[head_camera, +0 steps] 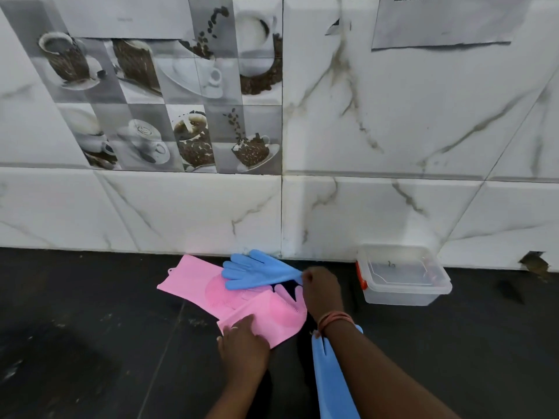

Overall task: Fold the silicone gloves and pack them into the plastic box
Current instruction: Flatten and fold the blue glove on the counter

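Up close — blue glove (257,269) pinched in right hand (320,290), bristled pink glove (266,316) under flat, relaxed left hand (242,347).

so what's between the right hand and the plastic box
Only bare dark counter lies between the right hand, pinching a blue glove, and the plastic box, in the head view.

A dark bench (90,328) runs along a tiled wall. On it lie two pink gloves (193,282), overlapping near the middle. A blue glove (331,376) lies flat toward the near edge. A clear plastic box (402,275) with an orange latch sits to the right, against the wall.
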`<state>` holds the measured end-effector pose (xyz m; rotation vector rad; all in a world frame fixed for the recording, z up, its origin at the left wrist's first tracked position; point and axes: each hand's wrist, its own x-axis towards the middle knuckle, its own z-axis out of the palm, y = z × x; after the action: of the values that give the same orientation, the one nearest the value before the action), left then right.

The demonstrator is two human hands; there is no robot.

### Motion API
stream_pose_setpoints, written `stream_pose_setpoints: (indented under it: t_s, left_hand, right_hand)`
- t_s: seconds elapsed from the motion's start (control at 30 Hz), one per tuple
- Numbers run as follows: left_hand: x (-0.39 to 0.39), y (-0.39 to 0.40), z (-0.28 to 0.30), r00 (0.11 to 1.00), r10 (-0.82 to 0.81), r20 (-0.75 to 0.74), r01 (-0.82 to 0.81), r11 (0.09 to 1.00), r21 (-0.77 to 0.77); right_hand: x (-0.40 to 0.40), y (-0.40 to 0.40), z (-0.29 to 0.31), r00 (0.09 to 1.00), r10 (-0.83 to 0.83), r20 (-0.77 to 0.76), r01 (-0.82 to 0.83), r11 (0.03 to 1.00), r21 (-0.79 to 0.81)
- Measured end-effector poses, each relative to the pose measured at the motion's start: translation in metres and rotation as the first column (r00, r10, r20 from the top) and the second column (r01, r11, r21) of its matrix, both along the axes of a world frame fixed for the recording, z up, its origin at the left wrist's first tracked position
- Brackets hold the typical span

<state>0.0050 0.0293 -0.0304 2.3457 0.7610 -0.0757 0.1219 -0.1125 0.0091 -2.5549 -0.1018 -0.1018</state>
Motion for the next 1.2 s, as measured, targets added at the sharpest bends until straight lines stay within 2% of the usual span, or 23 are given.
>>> stream_pose_setpoints:
  t_s: [0.07, 0.1, 0.13, 0.17, 0.2, 0.23, 0.27, 0.3, 0.33, 0.37, 0.4, 0.5, 0.53, 0.63, 0.7, 0.73, 0.83, 0.87, 0.97, 1.03, 1.13, 1.17, 1.2]
  left_hand:
    - [0.002, -0.011, 0.023, 0.986, 0.143, 0.088, -0.105, 0.932, -0.348]
    - [0.004, -0.015, 0.035, 0.966, 0.248, 0.07, -0.161, 0.793, -0.587]
    - [0.004, -0.017, 0.048, 0.948, 0.319, 0.018, -0.17, 0.553, -0.816]
    - [0.005, -0.017, 0.058, 0.95, 0.311, -0.038, -0.113, 0.224, -0.968]
    - [0.006, -0.014, 0.068, 0.968, 0.246, -0.047, -0.031, -0.066, -0.997]
    - [0.007, -0.011, 0.075, 0.982, 0.187, -0.032, 0.024, -0.287, -0.958]
    - [0.004, -0.009, 0.078, 0.99, 0.14, -0.028, 0.032, -0.406, -0.914]
    - [-0.002, -0.011, 0.077, 0.993, 0.112, -0.039, 0.012, -0.421, -0.907]
    - [-0.006, -0.015, 0.074, 0.995, 0.09, -0.051, -0.013, -0.384, -0.923]
    - [-0.014, -0.021, 0.07, 0.997, 0.058, -0.059, -0.037, -0.323, -0.946]
    - [-0.022, -0.029, 0.067, 0.998, 0.026, -0.064, -0.055, -0.265, -0.963]
    - [-0.037, -0.047, 0.061, 0.996, -0.042, -0.084, -0.089, -0.163, -0.983]
    - [-0.041, -0.05, 0.062, 0.996, -0.032, -0.078, -0.082, -0.181, -0.98]
    - [-0.046, -0.058, 0.075, 1.0, 0.007, 0.027, 0.028, -0.298, -0.954]
    - [-0.048, -0.064, 0.078, 0.995, 0.013, 0.098, 0.096, -0.349, -0.932]
    - [-0.049, -0.066, 0.08, 0.994, 0.009, 0.112, 0.108, -0.369, -0.923]
    - [-0.049, -0.076, 0.078, 0.997, -0.014, 0.078, 0.069, -0.326, -0.943]
    - [-0.051, -0.08, 0.072, 0.997, -0.034, 0.071, 0.06, -0.26, -0.964]
    - [-0.063, -0.085, 0.048, 0.999, -0.015, 0.034, 0.034, 0.01, -0.999]
    - [-0.071, -0.089, 0.034, 1.0, -0.017, -0.007, -0.005, 0.108, -0.994]
    - [-0.075, -0.096, 0.026, 0.999, -0.018, -0.047, -0.038, 0.361, -0.932]
    - [-0.072, -0.097, 0.025, 0.999, 0.011, -0.039, -0.04, 0.378, -0.925]
    - [-0.07, -0.097, 0.027, 0.998, 0.054, -0.016, -0.033, 0.336, -0.941]
  right_hand:
    - [-0.016, 0.011, 0.036, 0.987, -0.015, 0.162, -0.031, 0.96, 0.28]
    - [-0.029, 0.015, 0.054, 0.968, 0.011, 0.252, -0.106, 0.924, 0.367]
    - [-0.045, 0.018, 0.07, 0.943, 0.078, 0.324, -0.213, 0.888, 0.407]
    - [-0.06, 0.019, 0.081, 0.916, 0.182, 0.358, -0.332, 0.846, 0.418]
    - [-0.076, 0.019, 0.088, 0.887, 0.314, 0.337, -0.443, 0.785, 0.434]
    - [-0.09, 0.015, 0.092, 0.849, 0.469, 0.244, -0.527, 0.711, 0.466]
    - [-0.102, 0.007, 0.093, 0.775, 0.626, 0.086, -0.573, 0.639, 0.514]
    - [-0.113, -0.003, 0.094, 0.66, 0.745, -0.101, -0.58, 0.59, 0.561]
    - [-0.12, -0.013, 0.092, 0.543, 0.796, -0.267, -0.548, 0.577, 0.605]
    - [-0.128, -0.027, 0.088, 0.475, 0.8, -0.366, -0.485, 0.585, 0.65]
    - [-0.134, -0.04, 0.084, 0.47, 0.79, -0.395, -0.384, 0.585, 0.714]
    - [-0.142, -0.079, 0.066, 0.601, 0.697, -0.391, 0.001, 0.488, 0.873]
    - [-0.144, -0.09, 0.06, 0.646, 0.646, -0.406, 0.048, 0.496, 0.867]
    - [-0.152, -0.112, 0.049, 0.854, 0.374, -0.362, 0.015, 0.677, 0.736]
    - [-0.16, -0.112, 0.044, 0.933, 0.218, -0.287, 0.07, 0.672, 0.737]
    - [-0.163, -0.111, 0.041, 0.942, 0.219, -0.253, 0.074, 0.602, 0.795]
    - [-0.17, -0.104, 0.033, 0.922, 0.338, -0.187, 0.108, 0.238, 0.965]
    - [-0.174, -0.103, 0.03, 0.926, 0.324, -0.195, 0.122, 0.231, 0.965]
    - [-0.187, -0.103, 0.014, 0.948, 0.143, -0.284, 0.143, 0.607, 0.782]
    - [-0.189, -0.104, 0.009, 0.948, 0.07, -0.311, 0.165, 0.727, 0.666]
    - [-0.182, -0.105, 0.022, 0.992, -0.049, -0.117, 0.098, 0.877, 0.469]
    - [-0.179, -0.104, 0.031, 0.998, -0.057, -0.04, 0.068, 0.929, 0.365]
    - [-0.178, -0.102, 0.041, 1.0, -0.024, 0.017, 0.019, 0.967, 0.253]
